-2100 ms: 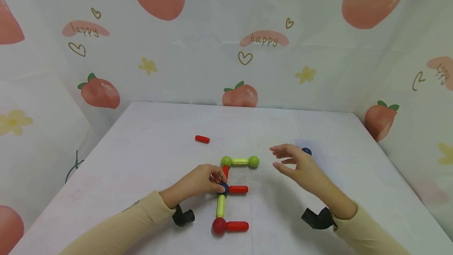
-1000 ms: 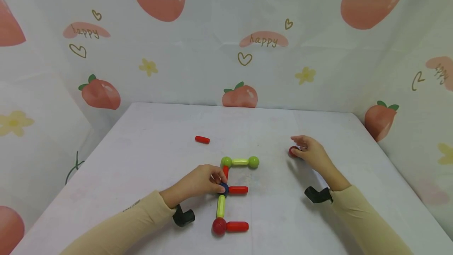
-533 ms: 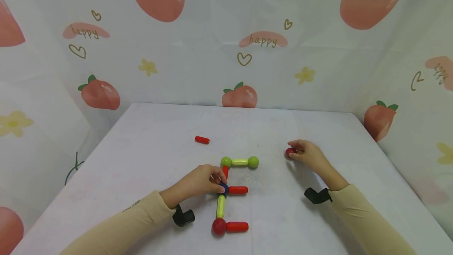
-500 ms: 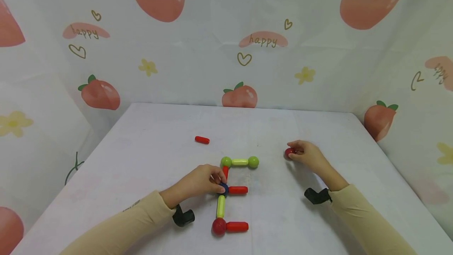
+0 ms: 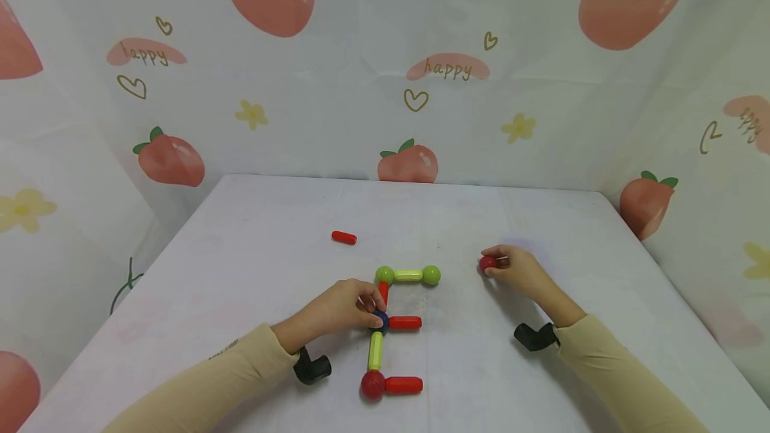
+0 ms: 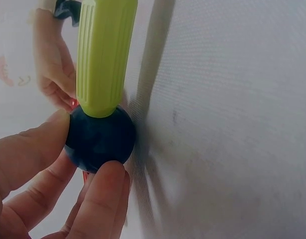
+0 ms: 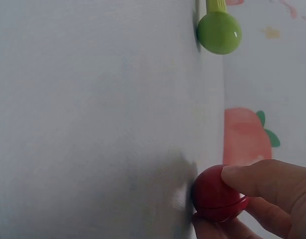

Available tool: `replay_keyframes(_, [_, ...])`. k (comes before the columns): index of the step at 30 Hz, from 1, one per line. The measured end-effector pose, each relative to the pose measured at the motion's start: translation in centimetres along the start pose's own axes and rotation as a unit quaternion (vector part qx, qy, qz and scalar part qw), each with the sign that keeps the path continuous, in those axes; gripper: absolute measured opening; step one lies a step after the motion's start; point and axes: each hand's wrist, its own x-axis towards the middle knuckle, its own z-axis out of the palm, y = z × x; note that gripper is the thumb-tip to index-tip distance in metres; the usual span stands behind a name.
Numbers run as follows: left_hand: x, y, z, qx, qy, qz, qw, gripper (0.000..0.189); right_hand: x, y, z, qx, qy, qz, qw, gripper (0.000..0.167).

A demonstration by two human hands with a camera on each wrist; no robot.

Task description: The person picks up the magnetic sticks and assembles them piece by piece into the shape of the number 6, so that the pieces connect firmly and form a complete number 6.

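Note:
My left hand point(image 5: 344, 306) pinches a blue ball point(image 6: 100, 139) between thumb and fingers, at the middle joint of a figure of magnetic sticks and balls. From that ball run a lime stick point(image 5: 375, 351) to a red ball point(image 5: 373, 385) near me, a red stick point(image 5: 406, 323) to the right, and another red stick point(image 5: 383, 291) to a green ball point(image 5: 385, 275). To the right of the figure, my right hand point(image 5: 519, 274) pinches a separate red ball point(image 7: 218, 193) close to the tabletop. Something small behind that ball is mostly hidden by the fingers.
A loose red stick point(image 5: 344, 238) lies behind the figure. At the figure's far end, a lime stick point(image 5: 408, 276) joins two green balls, the right one point(image 5: 430, 275) nearest my right hand. Another red stick point(image 5: 404, 385) extends from the near red ball. The white table point(image 5: 271, 206) meets a printed cloth.
My right hand went right and took hold of the red ball, then drew it slightly left and nearer. The blue ball seen at the right earlier is out of sight. My left hand stays put.

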Motion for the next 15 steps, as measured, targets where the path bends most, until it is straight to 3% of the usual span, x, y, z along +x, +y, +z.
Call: replay_keyframes(15, [-0.08, 0.06, -0.02, 0.005, 0.0, -0.001, 1.0, 0.013, 0.07, -0.1, -0.06, -0.004, -0.002, 0.0, 1.0, 0.037])
